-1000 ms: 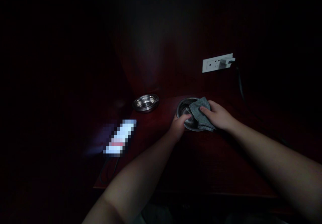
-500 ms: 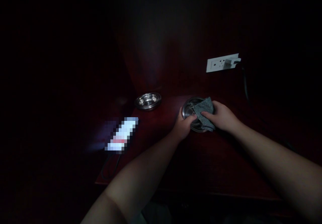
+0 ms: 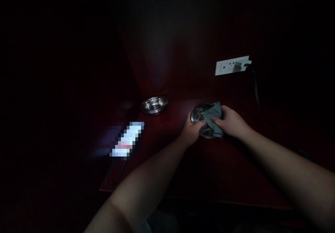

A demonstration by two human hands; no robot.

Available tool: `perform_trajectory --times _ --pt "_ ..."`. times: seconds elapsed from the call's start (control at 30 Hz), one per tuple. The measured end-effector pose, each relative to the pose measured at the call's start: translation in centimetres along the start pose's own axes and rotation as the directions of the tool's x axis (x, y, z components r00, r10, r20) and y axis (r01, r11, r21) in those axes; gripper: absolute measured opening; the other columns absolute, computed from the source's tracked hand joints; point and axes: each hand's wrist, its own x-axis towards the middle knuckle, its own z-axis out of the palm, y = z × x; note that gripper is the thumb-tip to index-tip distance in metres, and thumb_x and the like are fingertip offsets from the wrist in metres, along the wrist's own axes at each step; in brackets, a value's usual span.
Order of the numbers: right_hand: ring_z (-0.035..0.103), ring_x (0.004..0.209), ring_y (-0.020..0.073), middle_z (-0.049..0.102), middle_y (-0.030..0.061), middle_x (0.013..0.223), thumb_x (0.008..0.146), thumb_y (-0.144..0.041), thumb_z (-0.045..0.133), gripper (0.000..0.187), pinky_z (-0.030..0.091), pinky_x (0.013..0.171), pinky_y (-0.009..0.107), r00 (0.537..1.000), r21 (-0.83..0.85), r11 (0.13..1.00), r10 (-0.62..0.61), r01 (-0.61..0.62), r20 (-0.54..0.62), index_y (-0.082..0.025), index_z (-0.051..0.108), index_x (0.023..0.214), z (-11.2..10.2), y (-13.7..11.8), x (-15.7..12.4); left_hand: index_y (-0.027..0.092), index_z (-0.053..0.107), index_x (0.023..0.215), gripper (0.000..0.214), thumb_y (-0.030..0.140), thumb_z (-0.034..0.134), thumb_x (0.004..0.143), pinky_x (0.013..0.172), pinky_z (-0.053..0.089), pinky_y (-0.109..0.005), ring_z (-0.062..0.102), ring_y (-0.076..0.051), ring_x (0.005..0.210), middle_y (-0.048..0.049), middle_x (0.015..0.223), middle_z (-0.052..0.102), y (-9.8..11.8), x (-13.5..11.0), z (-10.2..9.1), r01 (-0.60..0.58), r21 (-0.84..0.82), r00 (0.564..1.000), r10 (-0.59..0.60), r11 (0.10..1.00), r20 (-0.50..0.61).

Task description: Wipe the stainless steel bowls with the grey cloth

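A shiny metal bowl [image 3: 196, 115] is held tilted above the dark red table, between my two hands. My left hand [image 3: 192, 131] grips its left rim, the thumb over the inside edge. A grey-green cloth [image 3: 214, 116] is folded over the bowl's right side. My right hand [image 3: 232, 121] pinches the cloth against that rim, thumb on top and fingers hidden behind. Part of the bowl's inside is covered by the cloth.
Stacked metal bowls [image 3: 154, 105] stand at the back left of the table [image 3: 209, 177]. A lit, pixelated phone-like screen [image 3: 128, 140] with a cable lies near the left edge. On the back wall is a white socket panel [image 3: 231, 66] with a plug and cord.
The bowl has tilted and shifted very slightly to the right in my hands. Both hands keep their grip, and the cloth stays over the right rim.
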Motion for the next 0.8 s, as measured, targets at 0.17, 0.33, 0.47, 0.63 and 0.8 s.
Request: perform_trajectory --times 0.17,0.33,0.47,0.63,0.8 --pt "0.066 0.079 0.0234 0.068 0.0071 0.087 0.068 -0.023 0.066 0.026 0.052 0.073 0.037 0.999 0.201 0.978 0.053 -0.053 0.006 -0.020 0.056 0.092 -0.2 -0.2 0.3 0.018 0.055 0.113 0.050 0.021 0.069 0.065 0.099 0.042 -0.042 0.060 -0.024 0.102 -0.0076 0.105 0.064 0.2 -0.1 0.0 -0.053 0.042 0.999 0.053 0.998 0.007" --pt "0.066 0.075 0.0219 0.069 0.0064 0.086 0.070 -0.023 0.064 0.022 0.053 0.069 0.036 0.997 0.358 0.931 0.075 -0.078 0.023 -0.020 0.056 0.090 -0.1 -0.1 0.5 0.018 0.055 0.115 0.049 0.022 0.068 0.068 0.099 0.042 -0.042 0.059 -0.024 0.104 -0.0084 0.108 0.064 0.2 -0.2 0.0 -0.111 0.063 0.994 0.112 0.992 -0.014" --pt "0.063 0.070 0.0216 0.067 0.0046 0.079 0.079 -0.029 0.055 0.011 0.049 0.062 0.034 0.995 0.260 0.961 0.100 -0.096 -0.002 -0.022 0.057 0.088 0.2 -0.2 0.3 0.018 0.055 0.116 0.048 0.023 0.067 0.070 0.099 0.043 -0.041 0.059 -0.024 0.105 -0.0080 0.109 0.065 0.1 -0.3 0.0 -0.098 0.066 0.995 0.099 0.993 -0.004" --pt "0.058 0.067 0.0206 0.059 0.0023 0.071 0.088 -0.037 0.045 0.018 0.043 0.059 0.032 0.989 0.171 0.983 0.093 -0.073 -0.112 -0.025 0.048 0.076 0.2 -0.7 -0.1 0.018 0.056 0.117 0.047 0.022 0.066 0.071 0.098 0.044 -0.039 0.061 -0.024 0.104 -0.0077 0.110 0.066 0.3 -0.6 0.3 -0.078 0.045 0.997 0.077 0.996 0.030" --pt "0.052 0.060 0.0181 0.054 -0.0004 0.066 0.085 -0.038 0.052 0.019 0.039 0.057 0.031 0.990 0.133 0.991 0.025 -0.006 -0.140 -0.025 0.045 0.073 -0.2 -1.1 -0.3 0.017 0.060 0.115 0.047 0.024 0.066 0.069 0.100 0.043 -0.042 0.061 -0.026 0.105 -0.0085 0.109 0.068 0.9 -0.9 0.7 -0.026 0.008 0.999 0.026 1.000 0.037"
